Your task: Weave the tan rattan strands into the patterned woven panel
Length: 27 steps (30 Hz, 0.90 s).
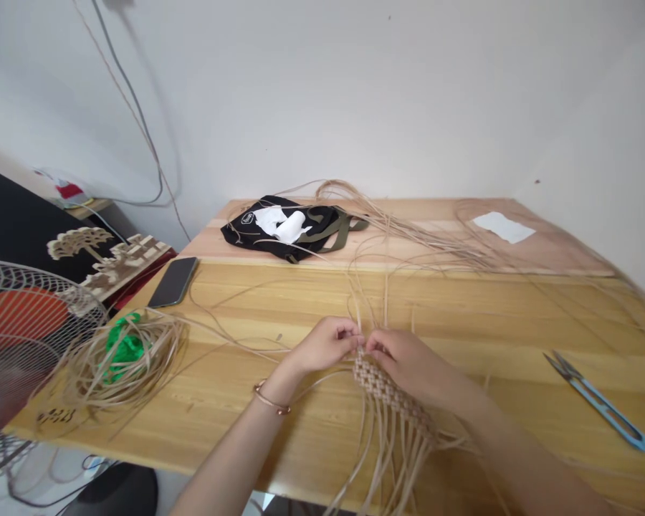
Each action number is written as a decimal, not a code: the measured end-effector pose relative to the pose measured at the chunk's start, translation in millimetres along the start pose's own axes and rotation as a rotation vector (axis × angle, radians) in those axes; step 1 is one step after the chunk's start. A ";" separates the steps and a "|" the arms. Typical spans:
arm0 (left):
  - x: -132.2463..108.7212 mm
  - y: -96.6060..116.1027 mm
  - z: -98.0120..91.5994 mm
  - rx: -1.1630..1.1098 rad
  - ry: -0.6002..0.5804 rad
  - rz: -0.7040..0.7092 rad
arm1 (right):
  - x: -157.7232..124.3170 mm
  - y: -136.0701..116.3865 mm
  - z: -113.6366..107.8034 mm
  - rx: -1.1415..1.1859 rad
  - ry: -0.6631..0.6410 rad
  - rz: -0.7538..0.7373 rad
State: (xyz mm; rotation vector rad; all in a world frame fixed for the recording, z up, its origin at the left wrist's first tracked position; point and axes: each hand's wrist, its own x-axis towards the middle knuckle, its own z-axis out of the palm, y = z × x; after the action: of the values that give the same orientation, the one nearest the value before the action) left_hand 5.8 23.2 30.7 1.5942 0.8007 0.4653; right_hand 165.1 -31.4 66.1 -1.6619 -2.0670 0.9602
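A narrow woven band of tan rattan strips (pixel 384 387) lies on the wooden table, its loose strip ends hanging toward the front edge. At the band's upper left end, my left hand (pixel 330 342) pinches a thin rattan strip between thumb and fingertips. Close beside it, my right hand (pixel 411 362) has its fingers curled at the same end of the weave. The back of that hand hides part of the band, and what its fingertips hold is too small to make out. Several loose strips (pixel 385 287) run away from the hands toward the back.
Blue-handled thread snips (pixel 605 408) lie at the right. A rattan coil with green material (pixel 126 355) and a phone (pixel 175 282) are at the left, near a fan (pixel 26 322). A black bag (pixel 284 228), long strips (pixel 419 233) and white paper (pixel 504 226) occupy the back.
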 end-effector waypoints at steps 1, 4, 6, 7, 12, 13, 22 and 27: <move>-0.2 0.2 0.8 0.016 0.015 0.028 | 0.0 0.0 0.9 0.045 -0.003 0.019; -0.2 -0.4 4.3 0.008 0.084 0.074 | 3.3 6.6 6.2 0.293 0.041 0.143; 0.7 -1.5 7.5 -0.018 0.136 0.074 | 7.1 13.3 11.5 0.424 0.108 0.228; 1.5 -2.2 9.3 -0.029 0.160 0.073 | 8.9 16.2 14.2 0.463 0.136 0.255; 4.7 -4.5 16.2 -0.041 0.261 0.073 | 13.3 21.8 23.8 0.613 0.181 0.310; 4.8 -4.8 16.9 -0.026 0.277 0.085 | 13.4 21.6 24.4 0.647 0.181 0.319; 2.2 -5.1 14.3 -0.007 0.223 0.185 | 10.0 16.0 18.4 0.792 0.074 0.348; 0.7 0.0 13.3 0.050 0.254 0.201 | 10.3 12.9 10.7 0.719 0.005 0.345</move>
State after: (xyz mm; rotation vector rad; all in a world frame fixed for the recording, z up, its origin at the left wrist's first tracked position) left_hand 15.5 14.5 28.1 1.6913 0.8497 0.8106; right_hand 165.0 -23.6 48.0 -1.6021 -1.1995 1.5639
